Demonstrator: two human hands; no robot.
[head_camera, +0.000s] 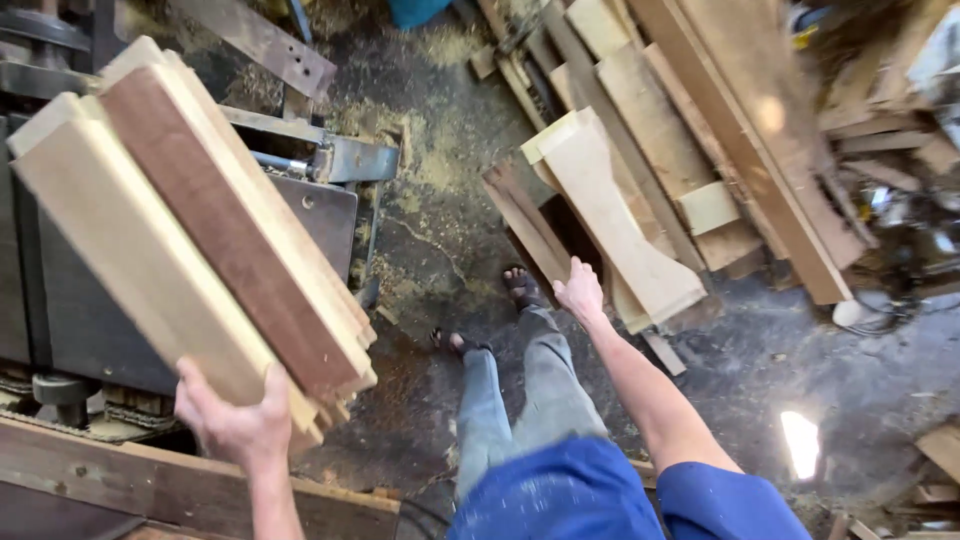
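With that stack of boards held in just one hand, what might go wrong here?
The left hand grips the stack of boards only at its lower end, so the boards could fan apart and slide out. A falling board might hit the sandalled feet below. The right hand hangs free near the plank pile, and loose offcuts on the sawdusty floor could trip a step.

Dark metal woodworking machine (320, 215) at left; sawdust (430, 150) on concrete floor (760, 370) (cracked); loose offcut planks (720, 130) heaped upper right.

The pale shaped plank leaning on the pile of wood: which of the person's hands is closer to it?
The right hand. It hangs open just beside the pale shaped plank, near its lower end. The left hand is far across the scene, gripping a stack of boards.
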